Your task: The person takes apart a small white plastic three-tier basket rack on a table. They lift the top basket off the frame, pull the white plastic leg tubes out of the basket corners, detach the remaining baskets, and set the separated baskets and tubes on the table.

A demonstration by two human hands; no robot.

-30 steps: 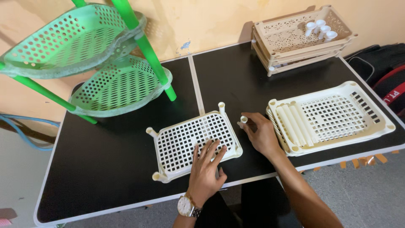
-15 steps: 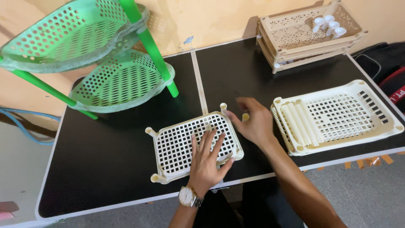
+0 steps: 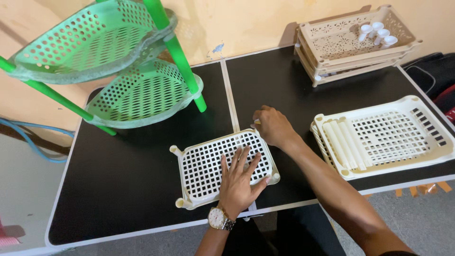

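Now, head view only:
Left hand (image 3: 239,182): flat and spread wide, palm down on the cream lattice tray (image 3: 208,163), pinning it to the black counter (image 3: 118,189).
Right hand (image 3: 274,126): curled narrow at the tray's far corner, just beyond the left hand; a small pale piece shows at its fingertips, too small to tell what it is.
Doing it well: I judge steady downward pressure and a straight, square push at the corner work best.
Slatted cream tray (image 3: 384,137): right of the right hand, empty.
Stacked beige trays (image 3: 332,52): far right; top one holds white pegs (image 3: 377,32).
Green basket rack (image 3: 137,95): far left, baskets empty.
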